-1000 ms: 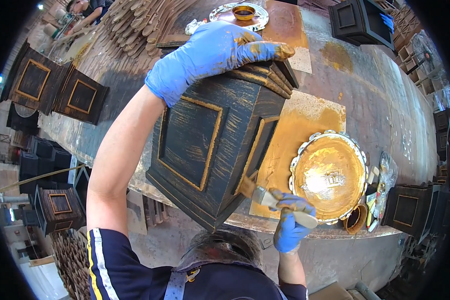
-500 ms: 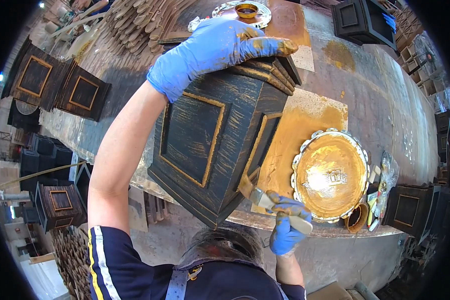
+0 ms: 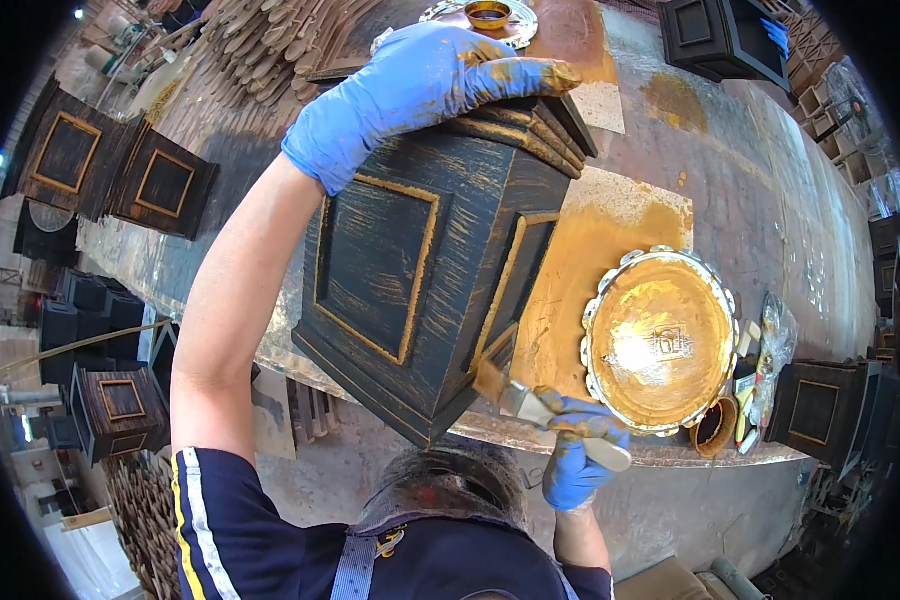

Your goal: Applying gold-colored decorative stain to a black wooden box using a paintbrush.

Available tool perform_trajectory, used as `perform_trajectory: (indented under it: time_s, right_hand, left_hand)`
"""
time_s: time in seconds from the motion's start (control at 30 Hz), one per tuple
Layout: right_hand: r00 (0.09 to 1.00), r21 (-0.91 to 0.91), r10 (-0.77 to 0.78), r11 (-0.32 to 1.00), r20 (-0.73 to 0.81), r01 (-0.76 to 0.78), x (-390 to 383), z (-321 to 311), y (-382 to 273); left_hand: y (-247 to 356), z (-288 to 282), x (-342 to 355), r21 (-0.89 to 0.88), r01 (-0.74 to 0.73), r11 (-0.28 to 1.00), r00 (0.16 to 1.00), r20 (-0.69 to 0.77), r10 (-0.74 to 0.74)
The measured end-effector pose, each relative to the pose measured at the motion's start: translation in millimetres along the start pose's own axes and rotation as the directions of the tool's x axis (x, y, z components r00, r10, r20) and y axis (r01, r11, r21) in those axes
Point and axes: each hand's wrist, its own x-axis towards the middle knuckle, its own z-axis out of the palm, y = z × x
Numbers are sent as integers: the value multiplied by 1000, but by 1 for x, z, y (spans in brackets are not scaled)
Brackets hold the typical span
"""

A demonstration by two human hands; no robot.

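A black wooden pedestal (image 3: 375, 270) stands tilted on the table, with gold-edged panels and gold streaks over its dark faces. My left hand (image 3: 420, 85), in a stained blue glove, grips its moulded end at the far side, the fingers lying over the edge. In my right hand (image 3: 580, 450), also gloved and stained, is a paintbrush (image 3: 520, 402). The brush's gold-coated bristles are at the lower corner of the pedestal's right side panel; whether they touch it I cannot tell. To the right lies a scallop-rimmed round tray (image 3: 587, 345) coated in gold paint.
A small paint-stained cup (image 3: 713, 428) and a plastic bag (image 3: 778, 340) sit right of the tray. Gold-smeared board (image 3: 610, 225) lies under the work. Another tray with a bowl (image 3: 488, 14) is at the back. More dark pedestals (image 3: 165, 185) stand left and right.
The pedestal and my left hand have shifted slightly left and back. The brush has moved a little right and nearer to me, and the panel's lower gold edge shows more.
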Motion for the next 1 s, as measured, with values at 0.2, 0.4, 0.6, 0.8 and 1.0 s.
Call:
perform_trajectory:
  time_s: [0.2, 0.4, 0.6, 0.8, 1.0]
  right_hand:
    - [997, -131, 82, 988, 9, -80, -5, 1, 6]
    - [999, -50, -21, 998, 25, 23, -5, 0, 5]
    - [997, -84, 66, 995, 47, -62, 1, -1, -2]
    - [995, -221, 1, 975, 104, 22, 6, -7, -3]
    - [926, 127, -5, 990, -376, 57, 58, -34, -20]
  left_hand:
    - [-6, 3, 0, 54, -129, 990, 986, -99, 134]
    - [-12, 4, -3, 29, -87, 996, 990, -107, 89]
    - [-9, -1, -4, -25, -101, 995, 992, -74, 99]
    - [-17, -3, -7, -25, -37, 999, 994, -100, 34]
    - [-19, -7, -13, -38, 67, 997, 993, -94, -70]
